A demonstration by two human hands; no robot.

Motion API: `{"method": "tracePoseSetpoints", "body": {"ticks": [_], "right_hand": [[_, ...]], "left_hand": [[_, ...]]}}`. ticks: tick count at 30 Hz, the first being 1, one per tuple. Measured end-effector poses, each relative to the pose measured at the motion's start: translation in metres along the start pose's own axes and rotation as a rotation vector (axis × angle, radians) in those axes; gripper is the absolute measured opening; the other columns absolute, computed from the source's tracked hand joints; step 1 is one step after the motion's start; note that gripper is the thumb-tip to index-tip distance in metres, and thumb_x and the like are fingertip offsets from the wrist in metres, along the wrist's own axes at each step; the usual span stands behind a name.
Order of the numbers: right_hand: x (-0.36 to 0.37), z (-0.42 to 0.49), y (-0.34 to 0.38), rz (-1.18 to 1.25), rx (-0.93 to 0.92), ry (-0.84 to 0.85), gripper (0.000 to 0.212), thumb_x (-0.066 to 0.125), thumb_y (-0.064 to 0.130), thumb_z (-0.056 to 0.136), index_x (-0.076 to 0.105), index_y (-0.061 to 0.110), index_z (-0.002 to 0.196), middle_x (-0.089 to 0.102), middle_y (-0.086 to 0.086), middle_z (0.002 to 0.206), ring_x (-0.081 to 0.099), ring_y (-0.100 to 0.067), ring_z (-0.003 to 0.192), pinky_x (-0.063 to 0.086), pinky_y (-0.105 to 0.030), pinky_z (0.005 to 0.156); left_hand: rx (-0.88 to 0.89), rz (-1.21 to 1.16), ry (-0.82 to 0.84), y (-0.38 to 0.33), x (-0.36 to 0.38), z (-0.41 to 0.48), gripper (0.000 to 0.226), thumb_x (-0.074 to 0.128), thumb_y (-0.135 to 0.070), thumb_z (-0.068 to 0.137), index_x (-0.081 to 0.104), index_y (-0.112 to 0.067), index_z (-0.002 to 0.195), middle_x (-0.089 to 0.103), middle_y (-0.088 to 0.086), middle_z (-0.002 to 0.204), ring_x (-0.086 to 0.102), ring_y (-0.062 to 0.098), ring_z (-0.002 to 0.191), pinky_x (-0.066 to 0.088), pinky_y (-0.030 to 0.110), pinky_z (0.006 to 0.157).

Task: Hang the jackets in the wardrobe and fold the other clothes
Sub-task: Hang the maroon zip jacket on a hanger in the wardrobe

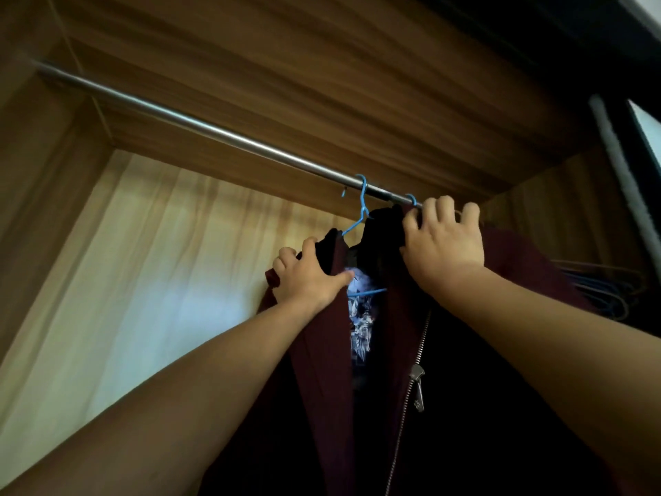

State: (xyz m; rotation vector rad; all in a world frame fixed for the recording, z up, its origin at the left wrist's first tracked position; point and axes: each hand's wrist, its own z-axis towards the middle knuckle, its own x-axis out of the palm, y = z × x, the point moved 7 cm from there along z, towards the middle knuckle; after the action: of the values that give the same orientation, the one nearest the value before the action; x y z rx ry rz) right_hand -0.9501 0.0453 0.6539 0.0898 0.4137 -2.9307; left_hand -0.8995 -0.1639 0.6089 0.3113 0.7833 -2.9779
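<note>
In wardrobe (250,84) under rail (179,119), L hand (307,277) grips lapel of maroon jacket (322,370), R hand (443,241) clutches collar by rail.

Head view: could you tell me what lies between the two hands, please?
The blue wire hanger and the maroon zip jacket's black collar, in the head view.

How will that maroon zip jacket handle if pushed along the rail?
Probably floppy: the maroon jacket drapes and creases where the left hand grips it. With a thin blue hanger hooked over the smooth metal rail, it should slide easily and may swing.
</note>
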Motion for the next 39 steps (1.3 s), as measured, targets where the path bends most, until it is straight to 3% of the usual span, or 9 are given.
{"method": "tracePoseSetpoints", "body": {"ticks": [3, 8, 12, 21, 26, 28, 30, 33, 39], "right_hand": [[0.001, -0.017, -0.002, 0.063, 0.047, 0.089, 0.077, 0.047, 0.065, 0.094, 0.032, 0.016, 0.151, 0.038, -0.016, 0.142, 0.032, -0.035, 0.128, 0.035, -0.053, 0.097], [-0.007, -0.032, -0.018, 0.287, 0.157, 0.143, 0.047, 0.06, 0.02, 0.093, 0.043, 0.006, 0.135, 0.04, -0.022, 0.138, 0.041, -0.042, 0.124, 0.051, -0.053, 0.082], [-0.007, -0.043, -0.032, 0.472, 0.222, 0.159, 0.054, 0.063, 0.012, 0.091, 0.038, 0.004, 0.138, 0.045, -0.023, 0.134, 0.05, -0.046, 0.117, 0.053, -0.052, 0.08], [0.007, -0.078, -0.037, 0.771, 0.36, 0.236, 0.045, 0.057, 0.024, 0.09, 0.039, 0.012, 0.13, 0.058, -0.019, 0.124, 0.059, -0.046, 0.107, 0.04, -0.043, 0.076], [0.004, -0.078, -0.038, 0.875, 0.424, 0.26, 0.041, 0.055, 0.022, 0.089, 0.039, 0.013, 0.127, 0.057, -0.014, 0.112, 0.053, -0.037, 0.091, 0.039, -0.04, 0.072], [0.005, -0.074, -0.04, 0.933, 0.441, 0.249, 0.041, 0.054, 0.017, 0.088, 0.04, 0.012, 0.126, 0.058, -0.014, 0.11, 0.05, -0.034, 0.087, 0.039, -0.04, 0.073], [0.011, -0.07, -0.043, 0.988, 0.458, 0.252, 0.043, 0.053, 0.012, 0.089, 0.04, 0.012, 0.13, 0.058, -0.014, 0.108, 0.053, -0.034, 0.088, 0.041, -0.041, 0.074], [0.019, -0.062, -0.041, 1.038, 0.442, 0.276, 0.045, 0.051, 0.008, 0.088, 0.041, 0.016, 0.132, 0.06, -0.013, 0.109, 0.059, -0.038, 0.096, 0.048, -0.043, 0.079], [0.023, -0.042, -0.022, 1.11, 0.329, 0.195, 0.035, 0.051, 0.004, 0.082, 0.046, 0.019, 0.114, 0.062, -0.016, 0.11, 0.059, -0.044, 0.107, 0.046, -0.043, 0.082]], "left_hand": [[-0.108, -0.017, 0.01, 0.015, -0.004, -0.011, 0.096, 0.081, -0.04, 0.075, 0.024, -0.032, 0.152, 0.013, 0.014, 0.153, 0.019, 0.035, 0.141, 0.04, 0.039, 0.094], [-0.21, 0.054, 0.106, 0.041, -0.022, -0.003, 0.069, 0.067, -0.032, 0.085, 0.037, -0.027, 0.147, 0.046, 0.018, 0.135, 0.043, 0.04, 0.125, 0.041, 0.039, 0.087], [-0.183, 0.158, 0.128, 0.044, -0.03, -0.001, 0.052, 0.057, -0.032, 0.091, 0.045, -0.028, 0.142, 0.044, 0.018, 0.134, 0.043, 0.042, 0.122, 0.038, 0.038, 0.082], [-0.267, 0.034, 0.039, 0.065, -0.051, -0.01, 0.079, 0.07, -0.036, 0.084, 0.03, -0.031, 0.152, 0.018, 0.017, 0.146, 0.031, 0.04, 0.131, 0.043, 0.044, 0.094], [-0.441, -0.149, 0.121, 0.076, -0.05, -0.002, 0.1, 0.078, -0.041, 0.07, 0.025, -0.027, 0.154, 0.036, 0.016, 0.142, 0.047, 0.037, 0.123, 0.049, 0.037, 0.083], [-0.398, -0.216, 0.143, 0.073, -0.046, 0.009, 0.087, 0.074, -0.038, 0.051, 0.05, -0.025, 0.134, 0.058, 0.012, 0.126, 0.06, 0.035, 0.11, 0.057, 0.037, 0.081], [-0.313, -0.217, 0.093, 0.068, -0.043, 0.021, 0.055, 0.063, -0.032, 0.054, 0.065, -0.025, 0.108, 0.069, 0.011, 0.106, 0.066, 0.034, 0.098, 0.06, 0.041, 0.084], [-0.213, -0.21, 0.037, 0.049, -0.045, 0.029, 0.034, 0.059, -0.029, 0.074, 0.071, -0.025, 0.105, 0.072, 0.01, 0.099, 0.068, 0.034, 0.088, 0.06, 0.041, 0.081], [0.047, 0.002, 0.046, -0.004, -0.049, 0.044, 0.016, 0.062, -0.025, 0.083, 0.07, -0.014, 0.093, 0.07, 0.014, 0.096, 0.066, 0.036, 0.09, 0.049, 0.032, 0.072]]}}
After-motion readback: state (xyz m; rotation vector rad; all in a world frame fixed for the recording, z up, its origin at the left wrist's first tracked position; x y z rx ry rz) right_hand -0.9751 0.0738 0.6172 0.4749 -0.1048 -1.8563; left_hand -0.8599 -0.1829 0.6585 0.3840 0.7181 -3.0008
